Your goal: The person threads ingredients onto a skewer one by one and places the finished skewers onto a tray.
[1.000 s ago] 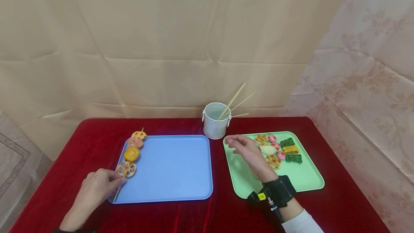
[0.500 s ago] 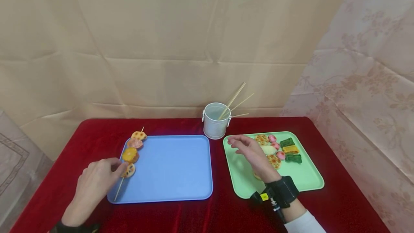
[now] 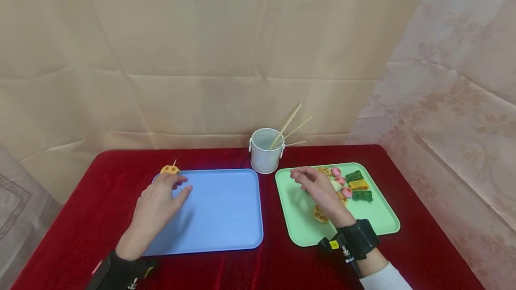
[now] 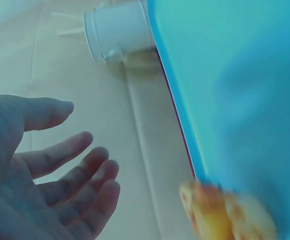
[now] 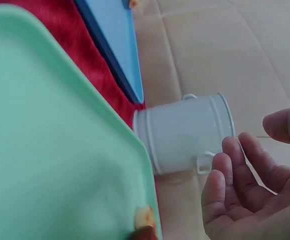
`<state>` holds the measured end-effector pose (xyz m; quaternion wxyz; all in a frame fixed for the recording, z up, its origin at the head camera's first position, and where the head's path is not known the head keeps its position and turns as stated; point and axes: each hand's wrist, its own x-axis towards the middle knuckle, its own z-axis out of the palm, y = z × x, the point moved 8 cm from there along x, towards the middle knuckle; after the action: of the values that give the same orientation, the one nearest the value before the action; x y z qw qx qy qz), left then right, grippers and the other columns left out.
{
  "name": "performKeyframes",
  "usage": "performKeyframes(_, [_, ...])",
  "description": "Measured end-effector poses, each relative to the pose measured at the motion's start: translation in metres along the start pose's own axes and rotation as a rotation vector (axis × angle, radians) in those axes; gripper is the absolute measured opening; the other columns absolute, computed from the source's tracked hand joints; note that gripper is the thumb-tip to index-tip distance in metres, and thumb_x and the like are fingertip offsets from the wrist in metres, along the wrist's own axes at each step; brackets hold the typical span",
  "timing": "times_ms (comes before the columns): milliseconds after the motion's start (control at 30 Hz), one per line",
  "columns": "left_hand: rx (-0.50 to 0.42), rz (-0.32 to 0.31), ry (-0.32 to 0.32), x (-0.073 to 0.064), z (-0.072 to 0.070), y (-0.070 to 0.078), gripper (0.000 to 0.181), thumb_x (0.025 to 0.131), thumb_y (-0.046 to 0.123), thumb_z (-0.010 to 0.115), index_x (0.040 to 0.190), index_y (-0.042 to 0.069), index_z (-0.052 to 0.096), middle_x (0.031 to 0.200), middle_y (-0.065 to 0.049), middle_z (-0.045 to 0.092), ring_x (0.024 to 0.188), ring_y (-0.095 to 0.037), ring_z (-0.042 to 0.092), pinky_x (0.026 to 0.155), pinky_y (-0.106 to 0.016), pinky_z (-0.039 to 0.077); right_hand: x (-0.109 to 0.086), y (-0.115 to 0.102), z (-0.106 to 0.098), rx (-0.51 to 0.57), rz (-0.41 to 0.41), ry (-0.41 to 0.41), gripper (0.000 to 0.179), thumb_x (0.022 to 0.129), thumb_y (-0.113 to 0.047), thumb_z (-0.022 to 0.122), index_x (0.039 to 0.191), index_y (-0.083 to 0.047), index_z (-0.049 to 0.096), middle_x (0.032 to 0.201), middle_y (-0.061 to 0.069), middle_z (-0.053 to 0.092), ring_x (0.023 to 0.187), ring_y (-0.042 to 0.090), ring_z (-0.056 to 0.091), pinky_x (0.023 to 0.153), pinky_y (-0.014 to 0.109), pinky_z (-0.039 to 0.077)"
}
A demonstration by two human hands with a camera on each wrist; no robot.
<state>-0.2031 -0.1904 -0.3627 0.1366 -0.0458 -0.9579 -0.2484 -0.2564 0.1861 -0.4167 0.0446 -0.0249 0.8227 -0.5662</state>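
My left hand [image 3: 158, 205] is held above the left part of the blue tray [image 3: 225, 209], fingers loosely bent and holding nothing. Beneath it lies a food skewer; in the head view only its top piece, a browned slice [image 3: 170, 170], and the stick's tip show, the rest being hidden by the hand. The left wrist view shows blurred skewer pieces [image 4: 215, 215] at the tray's edge. My right hand [image 3: 322, 194] hovers over the green tray [image 3: 296, 227] with relaxed fingers and nothing in them. Near it lie lotus root slices [image 3: 320, 214], pink pieces [image 3: 346, 192] and green pieces [image 3: 362, 195].
A white metal bucket [image 3: 264, 155] stands behind the gap between the trays, with several thin wooden sticks [image 3: 291, 120] leaning out of it. Red cloth [image 3: 225, 272] covers the table, and a beige curtain [image 3: 181, 57] hangs behind.
My left hand has let go of the skewer by its lotus root slice and moved up and to the right above the tray. My right hand has shifted only slightly to the right.
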Motion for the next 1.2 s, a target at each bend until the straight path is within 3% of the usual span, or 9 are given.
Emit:
performKeyframes(167, [-0.040, 0.052, 0.008, 0.010, 0.018, 0.025, 0.041, 0.088, 0.019, 0.082, 0.122, -0.001, 0.070, 0.120, -0.024, 0.064, 0.106, -0.039, 0.063, 0.086, -0.056, 0.053, 0.004, -0.017, -0.008, -0.147, -0.116, 0.081, 0.032, 0.103, -0.029, 0.066, 0.123, -0.005, 0.069, 0.108, 0.010, 0.071, 0.092, 0.027, 0.062, 0.072, 0.030, 0.052])
performKeyframes(333, [-0.103, 0.041, -0.032, 0.016, 0.037, 0.041, 0.051, 0.089, 0.021, 0.082, 0.132, 0.000, 0.064, 0.131, -0.025, 0.057, 0.108, -0.039, 0.062, 0.086, -0.054, 0.057, 0.011, -0.043, -0.014, -0.263, -0.250, 0.195, 0.033, 0.100, -0.028, 0.069, 0.124, -0.005, 0.069, 0.106, 0.009, 0.072, 0.095, 0.024, 0.066, 0.080, 0.035, 0.053])
performKeyframes(500, [-0.151, 0.021, -0.069, 0.021, 0.052, 0.050, 0.055, 0.090, 0.023, 0.080, 0.137, 0.003, 0.061, 0.137, -0.023, 0.054, 0.113, -0.038, 0.061, 0.090, -0.054, 0.056, 0.022, -0.057, -0.015, -0.308, -0.271, 0.268, 0.034, 0.098, -0.031, 0.072, 0.119, -0.005, 0.068, 0.102, 0.009, 0.073, 0.091, 0.024, 0.066, 0.078, 0.038, 0.053])
performKeyframes(833, [-0.246, -0.034, -0.110, 0.024, 0.073, 0.052, 0.054, 0.092, 0.027, 0.078, 0.138, 0.005, 0.060, 0.140, -0.019, 0.051, 0.120, -0.036, 0.056, 0.095, -0.055, 0.053, 0.031, -0.071, -0.011, -0.298, -0.370, 0.336, 0.023, 0.101, -0.020, 0.068, 0.116, -0.004, 0.073, 0.100, 0.009, 0.076, 0.086, 0.024, 0.066, 0.070, 0.034, 0.051])
performKeyframes(1067, [-0.258, -0.041, -0.114, 0.024, 0.076, 0.053, 0.053, 0.091, 0.025, 0.078, 0.138, 0.004, 0.061, 0.140, -0.020, 0.051, 0.122, -0.037, 0.054, 0.097, -0.056, 0.052, 0.015, -0.077, -0.027, -0.262, -0.394, 0.418, 0.020, 0.100, -0.023, 0.070, 0.111, -0.007, 0.076, 0.091, 0.007, 0.074, 0.078, 0.020, 0.061, 0.067, 0.027, 0.046])
performKeyframes(1200, [-0.269, -0.047, -0.123, 0.023, 0.077, 0.052, 0.056, 0.093, 0.024, 0.076, 0.141, 0.003, 0.057, 0.143, -0.021, 0.049, 0.124, -0.038, 0.053, 0.099, -0.058, 0.050, 0.000, -0.081, -0.038, -0.174, -0.409, 0.424, 0.023, 0.101, -0.026, 0.070, 0.113, -0.007, 0.075, 0.097, 0.008, 0.075, 0.082, 0.018, 0.062, 0.068, 0.021, 0.047])
